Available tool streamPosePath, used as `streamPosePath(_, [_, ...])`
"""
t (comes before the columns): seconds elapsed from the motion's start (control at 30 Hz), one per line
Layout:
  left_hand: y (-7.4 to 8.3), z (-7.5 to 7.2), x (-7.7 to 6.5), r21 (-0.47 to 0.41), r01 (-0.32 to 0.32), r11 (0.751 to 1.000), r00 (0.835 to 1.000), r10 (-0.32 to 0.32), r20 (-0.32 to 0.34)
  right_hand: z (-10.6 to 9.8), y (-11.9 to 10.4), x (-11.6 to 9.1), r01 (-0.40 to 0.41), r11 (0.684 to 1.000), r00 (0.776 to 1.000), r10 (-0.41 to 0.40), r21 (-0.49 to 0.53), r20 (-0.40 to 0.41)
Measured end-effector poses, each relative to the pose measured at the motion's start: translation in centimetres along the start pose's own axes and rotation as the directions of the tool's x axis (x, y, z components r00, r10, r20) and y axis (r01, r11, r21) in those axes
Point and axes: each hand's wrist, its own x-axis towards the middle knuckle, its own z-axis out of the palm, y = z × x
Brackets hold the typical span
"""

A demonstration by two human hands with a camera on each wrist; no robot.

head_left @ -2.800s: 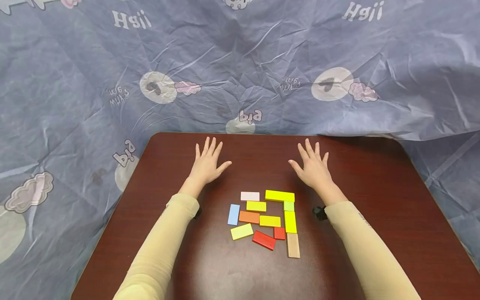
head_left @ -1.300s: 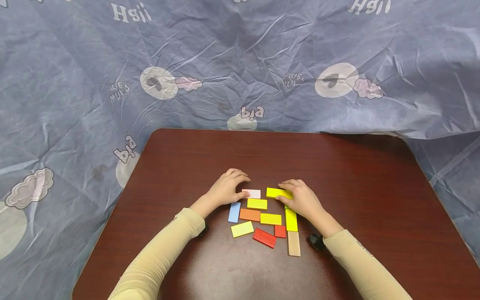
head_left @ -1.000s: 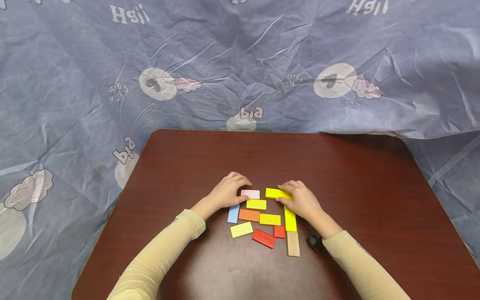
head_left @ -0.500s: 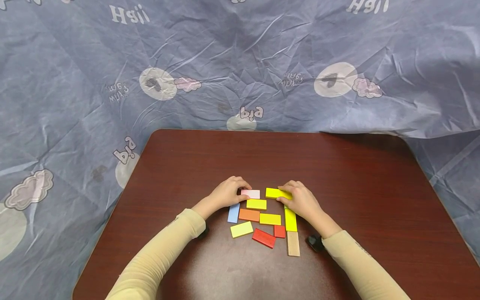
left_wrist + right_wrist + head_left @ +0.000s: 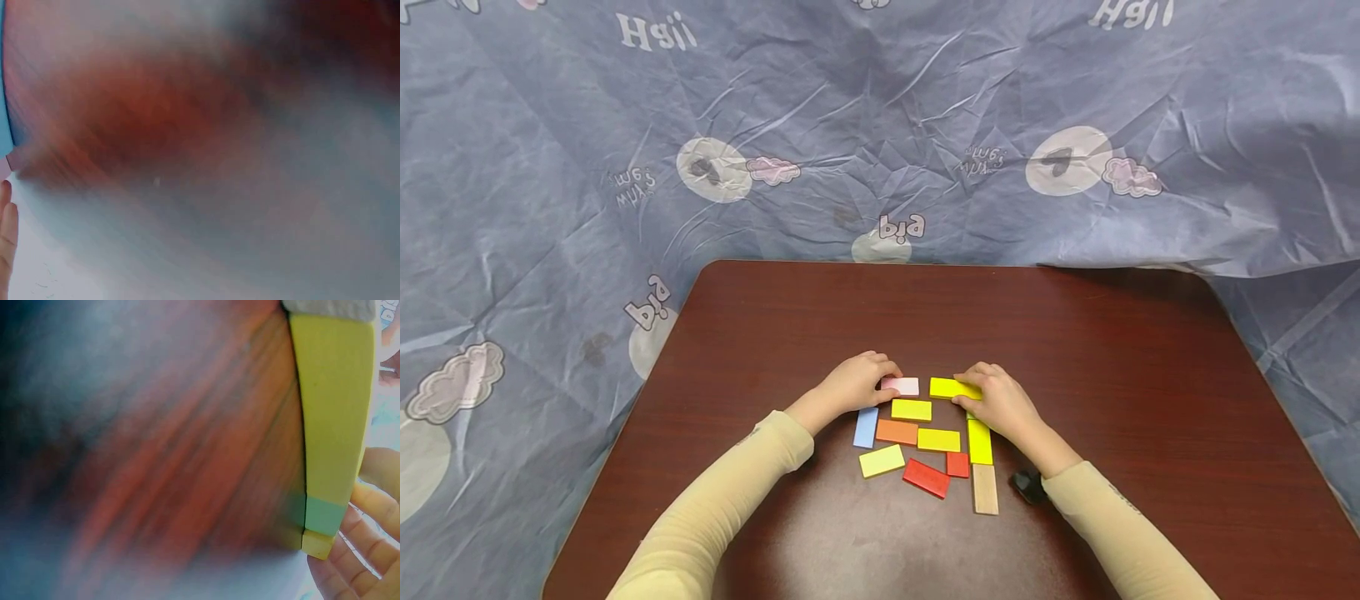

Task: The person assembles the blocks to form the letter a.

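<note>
In the head view my left hand (image 5: 857, 383) pinches the left end of a pale pink block (image 5: 907, 386) between thumb and fingers. My right hand (image 5: 1002, 404) grips the right end of a long yellow block (image 5: 946, 387), thumb on the near side. Under that hand a light green block (image 5: 324, 514) is mostly hidden from above, but the right wrist view shows it. A blue block (image 5: 865, 427) lies just below the left hand. A shorter yellow block (image 5: 912, 410) sits just in front of the pink one, with a thin gap between.
Other blocks lie flat: orange (image 5: 897, 431), yellow (image 5: 938, 440), pale yellow (image 5: 882, 461), red (image 5: 927, 478), small red (image 5: 957, 464), upright-lying yellow (image 5: 980, 442) and plain wood (image 5: 985, 489). The brown table (image 5: 850, 317) meets a grey-blue printed cloth (image 5: 865, 108) behind.
Both hands, earlier spread flat near the table's far side, came in to the blocks and took hold of the pink and long yellow ones. The pink block has shifted slightly away from the shorter yellow one.
</note>
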Motion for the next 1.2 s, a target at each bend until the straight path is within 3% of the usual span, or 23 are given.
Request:
streamPosePath(0.1, [0.2,-0.3,0.4,0.085,-0.054,0.995,0.999,0.054,0.007,0.0,0.0,0.0,-0.005,1.000,1.000,0.005,-0.002,-0.002])
streamPosePath(0.2, [0.3,-0.4,0.8,0.087,-0.069,0.994,0.998,0.068,0.006,0.0,0.0,-0.1,-0.009,1.000,1.000,0.009,0.002,0.002])
streamPosePath(0.3, [-0.1,-0.5,1.5,0.037,-0.017,0.999,1.000,0.018,-0.017,-0.3,0.0,-0.1,-0.015,1.000,1.000,0.015,0.004,0.004])
streamPosePath(0.4, [-0.9,-0.5,2.5,-0.028,0.080,0.996,0.994,-0.082,-0.077,-0.4,0.0,-0.1,-0.023,1.000,1.000,0.023,0.004,0.001])
streamPosePath(0.53, [-1.8,-0.8,3.9,-0.136,0.194,0.972,0.963,-0.215,-0.160,-0.3,0.0,-0.1,-0.016,1.000,1.000,0.016,0.011,-0.009])
streamPosePath(0.67, [-2.5,-0.8,5.0,-0.175,0.267,0.948,0.937,-0.297,-0.182,-0.2,0.0,0.0,0.010,1.000,1.000,-0.010,0.015,-0.018])
streamPosePath(0.83, [-3.2,-0.3,5.6,-0.188,0.300,0.935,0.920,-0.335,-0.203,0.0,-0.1,0.4,-0.003,1.000,1.000,0.003,0.024,-0.012])
streamPosePath(1.2, [-4.1,-0.3,5.8,-0.316,0.314,0.895,0.925,-0.363,-0.110,-0.5,0.1,1.6,-0.047,0.997,0.999,0.048,0.055,-0.014])
